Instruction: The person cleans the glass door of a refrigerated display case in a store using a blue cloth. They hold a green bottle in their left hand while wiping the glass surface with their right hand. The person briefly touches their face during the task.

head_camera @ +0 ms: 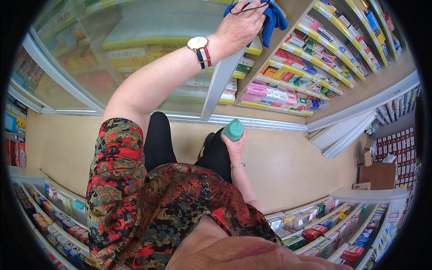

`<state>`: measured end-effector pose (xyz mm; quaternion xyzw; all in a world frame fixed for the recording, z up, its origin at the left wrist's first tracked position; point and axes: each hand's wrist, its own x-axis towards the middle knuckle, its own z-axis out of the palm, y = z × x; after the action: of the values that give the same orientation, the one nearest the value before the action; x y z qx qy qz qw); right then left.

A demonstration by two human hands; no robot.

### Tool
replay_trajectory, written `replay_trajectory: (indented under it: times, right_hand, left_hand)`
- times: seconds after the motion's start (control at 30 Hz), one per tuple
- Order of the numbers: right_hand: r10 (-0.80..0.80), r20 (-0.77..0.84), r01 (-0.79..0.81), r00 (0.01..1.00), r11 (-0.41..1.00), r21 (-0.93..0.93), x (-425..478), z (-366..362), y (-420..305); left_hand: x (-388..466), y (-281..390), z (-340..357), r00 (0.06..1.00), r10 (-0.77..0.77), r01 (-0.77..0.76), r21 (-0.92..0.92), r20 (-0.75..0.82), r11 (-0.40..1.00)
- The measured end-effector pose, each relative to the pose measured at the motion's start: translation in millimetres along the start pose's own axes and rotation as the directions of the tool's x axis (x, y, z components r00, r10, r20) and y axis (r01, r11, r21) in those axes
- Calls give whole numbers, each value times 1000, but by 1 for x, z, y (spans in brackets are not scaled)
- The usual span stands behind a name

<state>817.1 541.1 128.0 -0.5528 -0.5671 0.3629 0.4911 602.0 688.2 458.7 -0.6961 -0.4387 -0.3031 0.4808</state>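
My left hand (239, 28), with a watch on its wrist, is at the top of the view. Its fingers are on a bunched blue cloth (275, 22), by the edge of a glass sliding door (162, 30) with a metal frame (221, 84). A thin black cord loops over the fingers. Lower down, near my knee, my right hand (235, 146) grips a green plastic bottle (233, 130), seen from its top. A bangle circles the right wrist. My fingers partly hide the cloth.
Shelves of medicine boxes (287, 96) with yellow edge strips stand at the upper right. A metal door track (263, 123) crosses the floor ahead. More box-filled shelves (324, 221) curve behind me on both sides. A cardboard box (367, 153) lies at far right.
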Motion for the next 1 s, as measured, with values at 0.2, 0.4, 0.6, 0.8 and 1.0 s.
replay_trajectory:
  times: [0.2, 0.4, 0.6, 0.8, 1.0]
  right_hand:
    - [-53, 17, 53, 998, 998, 39, 1, 0, 11]
    - [7, 1, -7, 1000, 1000, -5, 0, 0, -3]
    - [-29, 23, 28, 999, 999, 34, 0, 0, 3]
    - [5, -1, -5, 1000, 999, -36, 0, 0, 5]
    - [-53, 27, 54, 998, 998, -22, 1, 0, 6]
  left_hand:
    - [-18, 6, 6, 994, 12, -13, 13, 106, 1000]
    - [-1, 1, -7, 1000, 17, -18, 75, 18, 997]
    - [-17, 4, 6, 993, 4, -3, -13, 118, 1000]
    - [2, -7, 6, 989, -31, -9, -265, -144, 964]
    - [-49, 13, 25, 982, 152, -127, -210, 112, 969]
